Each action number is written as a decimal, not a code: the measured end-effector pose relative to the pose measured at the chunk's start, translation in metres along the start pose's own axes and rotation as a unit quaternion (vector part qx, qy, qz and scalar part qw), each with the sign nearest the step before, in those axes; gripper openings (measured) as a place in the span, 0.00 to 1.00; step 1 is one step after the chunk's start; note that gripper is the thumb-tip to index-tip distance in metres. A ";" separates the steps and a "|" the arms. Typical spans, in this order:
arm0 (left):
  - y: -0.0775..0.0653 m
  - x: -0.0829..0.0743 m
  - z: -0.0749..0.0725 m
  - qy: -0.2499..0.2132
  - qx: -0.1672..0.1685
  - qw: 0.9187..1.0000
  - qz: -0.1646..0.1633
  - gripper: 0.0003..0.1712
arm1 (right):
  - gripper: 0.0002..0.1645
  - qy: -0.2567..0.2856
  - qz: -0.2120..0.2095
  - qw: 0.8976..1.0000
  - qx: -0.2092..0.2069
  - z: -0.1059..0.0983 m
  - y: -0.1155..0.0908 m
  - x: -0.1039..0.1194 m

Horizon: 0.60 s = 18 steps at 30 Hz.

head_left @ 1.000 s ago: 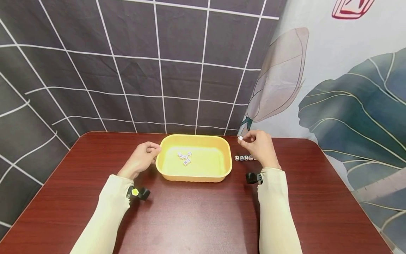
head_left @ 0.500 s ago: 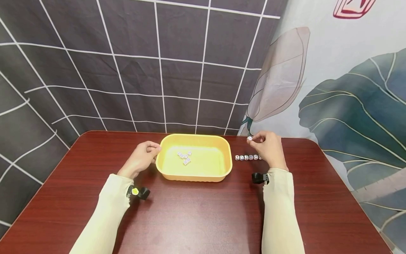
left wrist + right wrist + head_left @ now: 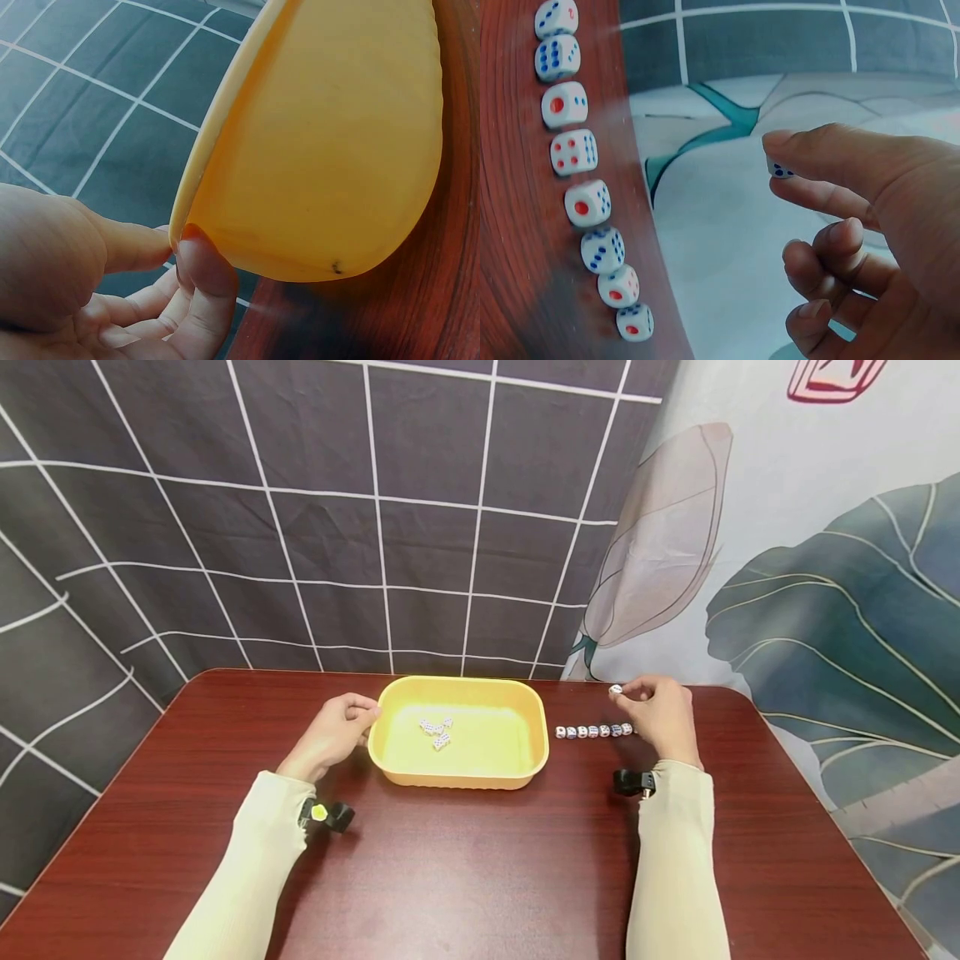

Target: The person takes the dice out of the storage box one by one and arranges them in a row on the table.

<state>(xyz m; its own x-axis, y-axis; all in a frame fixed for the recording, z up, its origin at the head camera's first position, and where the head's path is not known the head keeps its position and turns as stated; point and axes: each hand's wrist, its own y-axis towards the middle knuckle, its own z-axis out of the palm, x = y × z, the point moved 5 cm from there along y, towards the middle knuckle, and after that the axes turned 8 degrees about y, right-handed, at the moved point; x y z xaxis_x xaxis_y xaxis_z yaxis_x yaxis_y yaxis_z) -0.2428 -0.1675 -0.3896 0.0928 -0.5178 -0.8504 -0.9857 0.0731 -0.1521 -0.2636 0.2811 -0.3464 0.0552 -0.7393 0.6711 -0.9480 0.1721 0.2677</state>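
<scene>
A yellow plastic basin (image 3: 459, 782) sits on the table, with several white dice (image 3: 442, 741) lying inside toward its left. My left hand (image 3: 332, 737) pinches the basin's left rim between thumb and finger, as the left wrist view of the basin wall (image 3: 330, 150) confirms. Up off the table, my right hand (image 3: 663, 718) holds one white die (image 3: 781, 169) between thumb and forefinger; its other fingers are loosely curled. Below that hand, a straight row of dice (image 3: 593, 732) runs rightward from the basin. The row's right end is partly hidden by the hand in the head view.
The dark red wooden table (image 3: 465, 868) ends at a back edge close behind the basin. Beyond it hang a dark grid-patterned cloth (image 3: 427, 552) and a pale cloth with leaf prints (image 3: 840, 602). Each wrist wears a black strap-on camera (image 3: 632, 782).
My right hand has moved to the right with the die, over the row, uncovering more of the row's dice. The left hand and the basin have stayed put.
</scene>
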 end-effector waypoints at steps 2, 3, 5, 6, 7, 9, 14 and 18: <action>0.001 0.001 0.000 0.001 0.000 1.000 -0.002 0.18 | 0.12 -0.002 0.017 1.000 -0.004 -0.003 0.000 -0.005; 0.001 0.001 0.000 0.001 0.000 1.000 -0.004 0.18 | 0.12 0.001 0.025 1.000 -0.007 -0.004 -0.001 -0.007; 0.001 0.003 0.000 0.003 0.000 1.000 -0.006 0.18 | 0.13 0.003 0.042 0.999 -0.011 -0.006 -0.001 -0.012; 0.002 0.003 0.000 0.004 0.001 1.000 -0.004 0.18 | 0.14 0.005 0.051 0.999 -0.013 -0.007 -0.002 -0.014; 0.002 0.003 0.000 0.004 0.000 1.000 -0.005 0.18 | 0.15 0.006 0.059 0.998 -0.016 -0.008 -0.002 -0.016; 0.002 0.003 0.000 0.005 -0.001 1.000 -0.004 0.18 | 0.16 0.007 0.074 0.997 -0.019 -0.010 -0.003 -0.019; 0.003 0.004 -0.001 0.007 -0.002 1.000 -0.003 0.17 | 0.19 0.009 0.106 0.994 -0.029 -0.014 -0.005 -0.030; 0.003 0.004 0.000 0.009 -0.002 1.000 -0.003 0.17 | 0.19 0.011 0.116 0.992 -0.042 -0.017 -0.007 -0.040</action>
<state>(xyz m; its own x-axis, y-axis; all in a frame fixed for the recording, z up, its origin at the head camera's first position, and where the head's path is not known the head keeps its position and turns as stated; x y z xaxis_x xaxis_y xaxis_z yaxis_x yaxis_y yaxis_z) -0.2455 -0.1695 -0.3928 0.0960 -0.5330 -0.8407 -0.9857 0.0668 -0.1549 -0.2537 0.3206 -0.3631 -0.1534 -0.6589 0.7365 -0.9064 0.3906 0.1607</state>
